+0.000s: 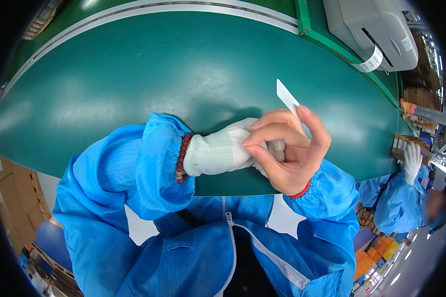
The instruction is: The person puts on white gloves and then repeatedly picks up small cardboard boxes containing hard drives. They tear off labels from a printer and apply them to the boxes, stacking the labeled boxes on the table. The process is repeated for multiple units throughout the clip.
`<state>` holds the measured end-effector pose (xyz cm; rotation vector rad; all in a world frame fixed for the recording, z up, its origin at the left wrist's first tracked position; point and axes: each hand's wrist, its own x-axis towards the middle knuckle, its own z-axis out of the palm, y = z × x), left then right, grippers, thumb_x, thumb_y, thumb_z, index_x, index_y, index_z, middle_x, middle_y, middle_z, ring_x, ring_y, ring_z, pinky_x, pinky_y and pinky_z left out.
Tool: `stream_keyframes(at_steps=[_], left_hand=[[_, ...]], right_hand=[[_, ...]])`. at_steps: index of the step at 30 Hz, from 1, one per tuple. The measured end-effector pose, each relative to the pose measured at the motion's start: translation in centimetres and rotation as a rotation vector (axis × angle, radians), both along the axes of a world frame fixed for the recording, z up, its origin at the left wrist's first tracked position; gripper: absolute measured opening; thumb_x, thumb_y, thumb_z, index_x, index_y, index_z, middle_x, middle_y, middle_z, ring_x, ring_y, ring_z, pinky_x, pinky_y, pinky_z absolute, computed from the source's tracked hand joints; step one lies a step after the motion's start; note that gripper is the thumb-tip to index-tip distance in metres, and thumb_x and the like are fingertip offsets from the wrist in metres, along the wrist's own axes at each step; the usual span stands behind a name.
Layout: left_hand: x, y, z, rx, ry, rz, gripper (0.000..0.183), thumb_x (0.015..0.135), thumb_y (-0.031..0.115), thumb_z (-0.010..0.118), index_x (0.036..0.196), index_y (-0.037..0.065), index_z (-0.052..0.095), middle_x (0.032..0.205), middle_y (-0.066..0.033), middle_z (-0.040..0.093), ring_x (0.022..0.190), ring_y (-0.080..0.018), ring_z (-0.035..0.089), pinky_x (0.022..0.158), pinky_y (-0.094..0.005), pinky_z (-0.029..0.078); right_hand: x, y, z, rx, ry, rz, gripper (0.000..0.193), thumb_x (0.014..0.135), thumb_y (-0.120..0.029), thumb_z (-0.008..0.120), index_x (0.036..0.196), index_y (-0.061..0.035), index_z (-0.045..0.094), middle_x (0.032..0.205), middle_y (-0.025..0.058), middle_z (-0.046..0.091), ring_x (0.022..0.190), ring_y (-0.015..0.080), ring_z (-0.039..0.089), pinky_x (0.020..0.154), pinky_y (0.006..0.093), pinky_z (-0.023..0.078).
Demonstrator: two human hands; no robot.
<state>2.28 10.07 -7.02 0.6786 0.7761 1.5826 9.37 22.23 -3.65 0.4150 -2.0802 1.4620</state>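
Note:
My left hand (239, 143) wears a white knitted glove and lies across the front of me, just above the green tabletop (148, 69). Its curled fingertips show partly behind my other hand, and what they may hold is hidden. My bare right hand (297, 153) crosses over it, thumb and forefinger pinching the glove's fabric near the back of the hand. Between other fingers of that hand sticks up a thin white strip (286, 95) with a slanted tip. A dark red bead bracelet (183, 157) circles my left wrist next to the glove's cuff.
At the back right stands a light grey label printer (376, 29) with a printed strip (371, 60) hanging out. A green metal rail (339, 49) runs before it. To the right, a co-worker in blue (399, 203) raises a gloved hand. Cardboard (15, 198) stands at the left.

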Motion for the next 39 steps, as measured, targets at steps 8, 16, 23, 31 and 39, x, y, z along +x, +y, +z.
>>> stream_keyframes(at_steps=[8,16,23,31,39], left_hand=[[0.1,1.1,-0.5,0.07,0.037,0.06,0.007,0.08,0.002,0.054,0.086,0.004,0.055,0.085,-0.0082,0.055,0.08,-0.0181,0.053,0.07,-0.0294,0.045],[0.4,1.2,0.7,-0.016,-0.336,-0.119,0.016,0.088,0.016,0.051,0.097,0.002,0.051,0.091,-0.0072,0.055,0.09,-0.0151,0.055,0.08,-0.0269,0.045],[0.3,1.1,1.5,-0.037,-0.334,-0.18,0.01,0.084,0.002,0.042,0.088,-0.003,0.05,0.091,-0.0139,0.057,0.095,-0.0252,0.057,0.088,-0.0385,0.045],[0.4,1.1,1.5,-0.035,-0.307,-0.202,0.016,0.081,-0.002,0.038,0.09,-0.006,0.05,0.095,-0.0176,0.058,0.095,-0.0247,0.058,0.09,-0.0348,0.044],[0.5,0.5,1.6,-0.036,-0.284,-0.183,0.015,0.082,-0.002,0.04,0.093,-0.007,0.05,0.096,-0.0187,0.058,0.096,-0.0259,0.059,0.09,-0.0341,0.046]], right_hand=[[0.1,0.7,0.5,-0.04,-0.058,0.013,0.071,0.069,0.011,0.067,0.126,0.0032,0.027,0.075,0.0128,0.061,0.072,0.021,0.06,0.067,0.0314,0.046],[0.7,1.9,0.4,0.03,0.017,-0.058,0.066,0.069,0.011,0.065,0.124,0.003,0.029,0.073,0.0108,0.061,0.073,0.0217,0.06,0.071,0.0321,0.045],[3.0,10.3,4.5,0.172,0.654,-1.134,0.062,0.078,0.003,0.053,0.128,-0.0026,0.017,0.081,0.013,0.059,0.083,0.0241,0.053,0.079,0.037,0.043],[12.7,17.1,7.6,0.352,0.695,-1.607,0.066,0.074,0.007,0.059,0.127,-0.0015,0.021,0.099,0.0148,0.051,0.094,0.0239,0.052,0.088,0.0375,0.042],[13.6,31.5,11.4,0.387,0.088,-1.632,0.088,0.066,-0.013,0.077,0.133,-0.0033,0.023,0.112,0.0161,0.046,0.102,0.0283,0.049,0.087,0.0373,0.04]])
